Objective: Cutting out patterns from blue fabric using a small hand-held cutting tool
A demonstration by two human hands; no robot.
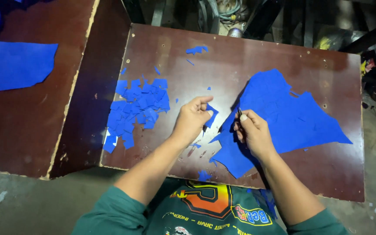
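The person's green sleeves (109, 213) frame a dark wooden counter (257, 48) carrying a large blue sheet (283, 117) and a pile of blue squares (138, 109). The left hand (191, 119) pinches a small blue offcut (211, 114); the right hand (252, 132) is closed round a thin blade (239, 112) at the sheet's edge. A slip could nick the nearby left fingers.

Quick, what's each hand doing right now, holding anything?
Left hand: closed, pinching a small blue piece.
Right hand: closed on a thin dark tool, over the large blue sheet.
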